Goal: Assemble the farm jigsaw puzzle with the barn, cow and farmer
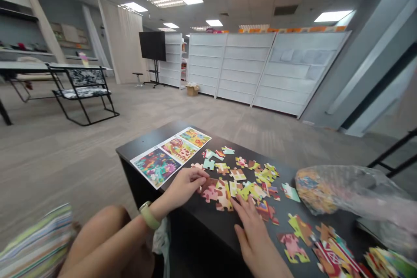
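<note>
Joined pink-and-brown cardboard jigsaw pieces (215,195) lie on the black surface (202,230), long axis running roughly 9 to 3 o'clock. Left hand (185,186), the nearer, sits at their 9 o'clock, fingers loosely curled, tips at the cluster's edge; cannot tell whether it holds a piece. Right hand (256,236), at their 4 o'clock, lies open, fingers spread, beside loose multicoloured jigsaw pieces (250,189), gripping nothing.
</note>
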Demonstrator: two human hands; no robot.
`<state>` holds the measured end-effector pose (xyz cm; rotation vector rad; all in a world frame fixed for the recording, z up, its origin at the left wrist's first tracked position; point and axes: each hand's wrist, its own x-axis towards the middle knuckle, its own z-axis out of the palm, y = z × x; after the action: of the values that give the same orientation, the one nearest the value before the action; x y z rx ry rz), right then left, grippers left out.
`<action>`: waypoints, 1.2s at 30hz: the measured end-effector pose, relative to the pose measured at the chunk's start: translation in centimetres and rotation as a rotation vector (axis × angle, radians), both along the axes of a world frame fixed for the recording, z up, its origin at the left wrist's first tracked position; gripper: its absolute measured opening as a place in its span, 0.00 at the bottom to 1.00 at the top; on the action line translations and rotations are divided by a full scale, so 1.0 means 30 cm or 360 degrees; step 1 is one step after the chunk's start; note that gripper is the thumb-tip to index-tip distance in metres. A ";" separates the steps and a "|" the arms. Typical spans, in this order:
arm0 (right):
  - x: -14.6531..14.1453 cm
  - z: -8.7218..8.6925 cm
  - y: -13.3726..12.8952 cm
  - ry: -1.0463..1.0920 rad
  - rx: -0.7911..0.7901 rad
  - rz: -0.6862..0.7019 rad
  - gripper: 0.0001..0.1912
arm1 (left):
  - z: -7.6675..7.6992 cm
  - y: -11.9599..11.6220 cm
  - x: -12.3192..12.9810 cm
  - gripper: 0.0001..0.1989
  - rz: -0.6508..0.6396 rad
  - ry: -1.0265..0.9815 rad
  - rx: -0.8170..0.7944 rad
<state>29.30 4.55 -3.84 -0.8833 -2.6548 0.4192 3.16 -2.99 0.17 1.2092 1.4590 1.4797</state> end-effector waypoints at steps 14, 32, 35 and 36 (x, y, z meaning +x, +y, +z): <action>-0.042 -0.007 0.042 -0.0159 0.0552 -0.0331 0.26 | -0.095 -0.081 -0.159 0.12 0.0164 0.0282 -0.0142; -0.090 0.045 -0.011 0.0151 0.0234 -0.0120 0.12 | -0.042 0.041 -0.156 0.11 0.0168 0.1241 -0.0102; -0.090 0.040 -0.010 0.0086 0.0293 -0.0108 0.23 | -0.038 0.105 -0.187 0.23 0.0108 0.1286 -0.0127; -0.089 0.039 -0.009 0.0057 0.0311 -0.0078 0.26 | -0.042 0.120 -0.192 0.26 0.0083 0.1294 -0.0133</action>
<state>26.62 4.29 -2.68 -0.8691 -2.5814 0.1589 -2.60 0.63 -1.07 1.8452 2.0467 0.9616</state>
